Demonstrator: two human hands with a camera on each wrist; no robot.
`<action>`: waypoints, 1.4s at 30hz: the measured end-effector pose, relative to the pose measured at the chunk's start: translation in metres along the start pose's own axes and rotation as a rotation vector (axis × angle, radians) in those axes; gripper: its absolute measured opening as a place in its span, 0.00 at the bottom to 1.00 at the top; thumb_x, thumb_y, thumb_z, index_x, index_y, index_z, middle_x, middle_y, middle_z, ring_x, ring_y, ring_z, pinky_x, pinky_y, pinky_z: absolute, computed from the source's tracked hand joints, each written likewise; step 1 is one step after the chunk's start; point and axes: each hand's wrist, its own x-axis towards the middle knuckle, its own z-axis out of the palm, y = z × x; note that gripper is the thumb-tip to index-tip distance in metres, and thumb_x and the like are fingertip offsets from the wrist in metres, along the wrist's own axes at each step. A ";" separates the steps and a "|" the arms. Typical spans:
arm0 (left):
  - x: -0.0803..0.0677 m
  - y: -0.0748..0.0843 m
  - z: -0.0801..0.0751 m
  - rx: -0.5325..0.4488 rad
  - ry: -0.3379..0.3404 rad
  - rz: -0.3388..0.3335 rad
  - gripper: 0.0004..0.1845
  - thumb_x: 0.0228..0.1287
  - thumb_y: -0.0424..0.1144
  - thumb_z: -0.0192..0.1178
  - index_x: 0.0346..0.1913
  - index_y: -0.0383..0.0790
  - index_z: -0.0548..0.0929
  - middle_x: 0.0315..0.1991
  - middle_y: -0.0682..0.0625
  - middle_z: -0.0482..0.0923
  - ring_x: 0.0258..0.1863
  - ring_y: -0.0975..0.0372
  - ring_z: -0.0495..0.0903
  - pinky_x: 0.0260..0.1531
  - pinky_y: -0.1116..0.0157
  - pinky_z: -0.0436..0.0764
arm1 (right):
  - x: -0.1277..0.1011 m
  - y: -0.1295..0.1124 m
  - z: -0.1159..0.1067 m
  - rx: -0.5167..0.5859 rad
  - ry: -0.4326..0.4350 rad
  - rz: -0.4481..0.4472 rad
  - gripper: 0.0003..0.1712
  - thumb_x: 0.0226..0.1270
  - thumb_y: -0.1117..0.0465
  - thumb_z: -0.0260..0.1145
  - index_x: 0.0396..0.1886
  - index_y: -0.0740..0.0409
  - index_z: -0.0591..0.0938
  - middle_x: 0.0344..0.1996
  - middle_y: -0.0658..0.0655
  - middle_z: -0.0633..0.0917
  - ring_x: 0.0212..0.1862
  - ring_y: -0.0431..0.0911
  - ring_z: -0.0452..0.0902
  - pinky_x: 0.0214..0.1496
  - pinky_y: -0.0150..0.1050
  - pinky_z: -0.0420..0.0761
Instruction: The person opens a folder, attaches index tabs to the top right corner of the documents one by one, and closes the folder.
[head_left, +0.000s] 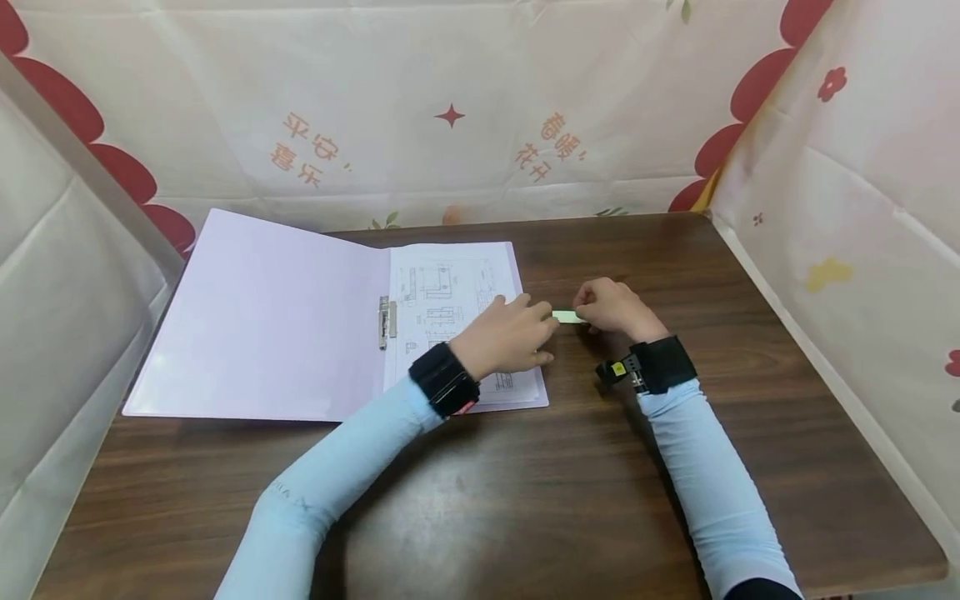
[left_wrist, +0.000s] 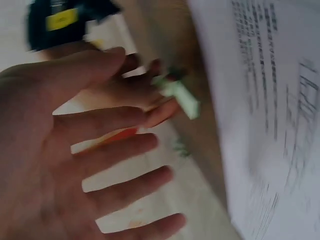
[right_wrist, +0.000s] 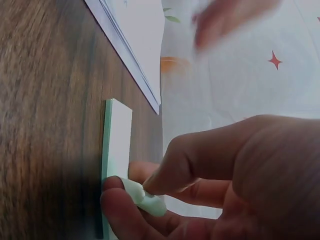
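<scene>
A small pale green sticky-note pad (head_left: 567, 317) lies on the dark wooden table (head_left: 525, 500), just right of an open lilac folder (head_left: 277, 317). My right hand (head_left: 592, 310) pinches the curled end of the top note (right_wrist: 145, 197) between thumb and forefinger, while the pad (right_wrist: 117, 145) lies flat on the wood. My left hand (head_left: 543, 329) hovers over the folder's right edge. Its fingers (left_wrist: 150, 145) are straight and spread, hold nothing, and point toward the green note (left_wrist: 180, 97). Printed technical drawings (head_left: 450, 308) lie in the folder's right half.
The folder has a metal clip (head_left: 387, 321) at its spine, and its left cover hangs over the table's left side. Patterned cloth walls (head_left: 450, 117) close in the back and both sides. Bare wood stretches in front of and to the right of my hands.
</scene>
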 end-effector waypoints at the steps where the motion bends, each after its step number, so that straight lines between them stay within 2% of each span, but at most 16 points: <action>1: 0.008 0.001 0.004 0.008 -0.009 0.009 0.28 0.75 0.62 0.56 0.68 0.50 0.78 0.70 0.51 0.75 0.63 0.54 0.76 0.58 0.49 0.80 | 0.001 0.001 0.001 0.005 -0.007 -0.001 0.14 0.78 0.59 0.57 0.51 0.64 0.82 0.44 0.66 0.84 0.35 0.50 0.84 0.36 0.39 0.81; 4: 0.026 0.002 0.015 0.009 -0.062 0.009 0.31 0.74 0.65 0.53 0.70 0.52 0.77 0.72 0.52 0.73 0.65 0.53 0.73 0.62 0.48 0.77 | 0.003 0.003 0.004 0.014 -0.019 -0.012 0.15 0.78 0.59 0.57 0.51 0.65 0.83 0.46 0.66 0.84 0.34 0.50 0.84 0.36 0.38 0.80; 7: 0.035 0.002 0.023 -0.005 -0.111 -0.005 0.32 0.74 0.66 0.52 0.72 0.52 0.76 0.74 0.52 0.72 0.67 0.53 0.72 0.63 0.48 0.76 | 0.005 0.005 0.005 0.014 -0.029 -0.021 0.15 0.79 0.59 0.57 0.51 0.65 0.83 0.44 0.66 0.85 0.34 0.49 0.84 0.36 0.37 0.79; 11: 0.039 0.000 0.028 -0.012 -0.133 -0.025 0.34 0.74 0.67 0.51 0.73 0.52 0.74 0.76 0.52 0.69 0.69 0.53 0.71 0.64 0.47 0.75 | 0.005 0.004 0.001 -0.014 -0.011 -0.015 0.14 0.78 0.58 0.58 0.48 0.63 0.84 0.38 0.63 0.85 0.34 0.50 0.83 0.36 0.38 0.78; 15: 0.040 0.000 0.029 -0.020 -0.131 -0.043 0.35 0.74 0.68 0.51 0.74 0.52 0.73 0.76 0.52 0.68 0.69 0.51 0.69 0.64 0.46 0.74 | 0.005 0.005 -0.005 -0.042 0.048 0.037 0.17 0.77 0.54 0.61 0.42 0.63 0.87 0.31 0.59 0.84 0.35 0.51 0.80 0.35 0.40 0.75; 18: 0.041 0.000 0.030 -0.028 -0.130 -0.051 0.36 0.73 0.68 0.51 0.75 0.52 0.72 0.76 0.52 0.68 0.70 0.51 0.68 0.65 0.46 0.73 | 0.005 0.007 -0.006 -0.041 0.093 0.081 0.22 0.72 0.47 0.67 0.35 0.64 0.88 0.26 0.56 0.81 0.34 0.52 0.76 0.34 0.40 0.74; 22: 0.041 0.003 0.030 -0.036 -0.123 -0.054 0.36 0.73 0.69 0.52 0.74 0.51 0.74 0.76 0.51 0.69 0.70 0.50 0.68 0.66 0.44 0.73 | 0.005 0.013 -0.002 -0.034 0.161 0.091 0.20 0.66 0.49 0.74 0.28 0.64 0.89 0.24 0.56 0.83 0.34 0.52 0.74 0.33 0.41 0.72; 26: 0.043 0.005 0.029 -0.040 -0.119 -0.053 0.35 0.73 0.68 0.53 0.74 0.50 0.74 0.76 0.51 0.69 0.70 0.49 0.68 0.67 0.42 0.72 | 0.006 0.019 0.000 0.000 0.195 0.092 0.13 0.65 0.57 0.75 0.31 0.65 0.88 0.31 0.60 0.86 0.37 0.53 0.76 0.35 0.42 0.73; 30: 0.044 0.005 0.029 -0.031 -0.115 -0.055 0.34 0.74 0.66 0.53 0.74 0.51 0.74 0.76 0.52 0.69 0.69 0.50 0.68 0.67 0.41 0.71 | 0.006 0.022 -0.003 0.042 0.176 0.095 0.11 0.66 0.61 0.73 0.38 0.67 0.87 0.37 0.63 0.85 0.39 0.54 0.77 0.37 0.41 0.76; 34: 0.045 0.005 0.029 -0.023 -0.115 -0.057 0.34 0.74 0.66 0.53 0.73 0.51 0.74 0.76 0.52 0.70 0.68 0.50 0.69 0.68 0.40 0.71 | 0.005 0.025 -0.008 0.065 0.134 0.108 0.11 0.69 0.60 0.70 0.41 0.66 0.88 0.38 0.62 0.86 0.39 0.52 0.78 0.38 0.40 0.77; 42: 0.045 0.008 0.030 -0.038 -0.112 -0.061 0.34 0.73 0.67 0.53 0.73 0.50 0.75 0.74 0.52 0.72 0.67 0.50 0.69 0.65 0.43 0.72 | 0.001 0.045 -0.021 0.076 0.109 0.131 0.13 0.71 0.58 0.69 0.42 0.65 0.88 0.40 0.61 0.86 0.41 0.52 0.80 0.41 0.41 0.78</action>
